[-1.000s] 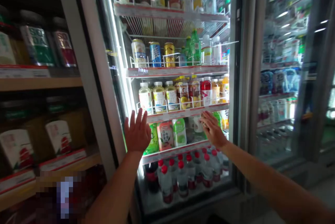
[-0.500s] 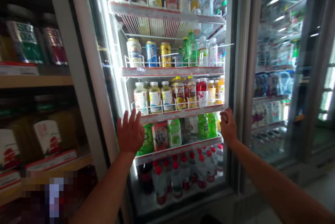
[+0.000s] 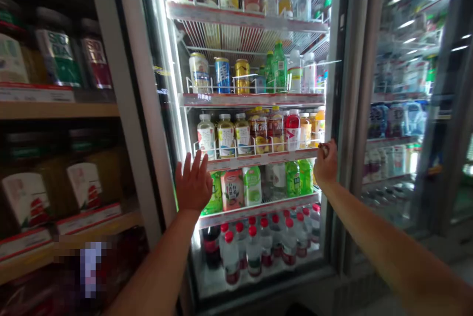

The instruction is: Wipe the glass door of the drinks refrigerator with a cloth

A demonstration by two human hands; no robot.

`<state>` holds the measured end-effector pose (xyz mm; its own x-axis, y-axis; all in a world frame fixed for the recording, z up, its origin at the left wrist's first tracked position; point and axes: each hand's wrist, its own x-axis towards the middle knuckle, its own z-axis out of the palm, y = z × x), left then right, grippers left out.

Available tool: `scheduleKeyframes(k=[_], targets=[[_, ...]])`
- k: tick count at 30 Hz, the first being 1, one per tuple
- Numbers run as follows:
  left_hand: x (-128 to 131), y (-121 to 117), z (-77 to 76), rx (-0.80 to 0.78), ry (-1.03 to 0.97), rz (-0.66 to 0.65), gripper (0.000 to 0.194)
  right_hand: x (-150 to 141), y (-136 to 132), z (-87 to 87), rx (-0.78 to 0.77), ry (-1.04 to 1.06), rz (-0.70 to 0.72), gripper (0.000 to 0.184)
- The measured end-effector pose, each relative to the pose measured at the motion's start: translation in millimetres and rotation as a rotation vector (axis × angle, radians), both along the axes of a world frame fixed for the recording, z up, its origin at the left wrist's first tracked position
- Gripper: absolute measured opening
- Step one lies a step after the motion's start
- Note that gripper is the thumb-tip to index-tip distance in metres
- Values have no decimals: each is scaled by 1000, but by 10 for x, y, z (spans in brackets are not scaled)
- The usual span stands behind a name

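Drinks fridge (image 3: 266, 285) stands just beside the wooden shelving (image 3: 55, 110); nothing looks taken out yet. Left hand (image 3: 194, 188) spreads wide near the third shelf's (image 3: 264, 158) left end; right hand (image 3: 325, 164) curls by the fridge's right edge, on what I cannot tell; red-capped bottles (image 3: 254, 257) line the bottom.

Your right hand (image 3: 327, 164), which a second ago reached across in front of the lower shelf (image 3: 258, 211), has moved over to the right edge of the fridge (image 3: 339, 79) with its fingers curled in, leaving two green bottles (image 3: 293, 179) plainly uncovered.
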<state>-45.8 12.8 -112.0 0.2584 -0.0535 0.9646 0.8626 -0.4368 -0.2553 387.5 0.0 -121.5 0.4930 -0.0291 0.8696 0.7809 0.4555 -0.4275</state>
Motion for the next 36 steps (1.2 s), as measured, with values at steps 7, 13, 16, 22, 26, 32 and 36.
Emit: scheduleKeyframes(k=[7,13,16,22,26,32,36], targets=[[14,-2,-12,-24,-14,-3,72,-886,-240,-404,-111,-440,92,24],[8,-20,-18,-26,-17,-23,71,-1243,-215,-245,-142,-619,131,28],[6,-23,-20,-42,-22,-15,69,-1346,-139,-24,-112,-617,124,34],[8,-25,-30,-58,-28,-16,64,-1723,-163,-82,-53,-792,116,32],[7,-29,-34,-52,-28,-14,59,-1942,-84,400,-35,-771,133,36],[4,-30,-39,-57,-16,24,56,-2299,-42,399,-52,-863,172,39],[-4,-22,-47,-104,-29,-17,56,-2309,-54,372,-94,-1141,212,34]])
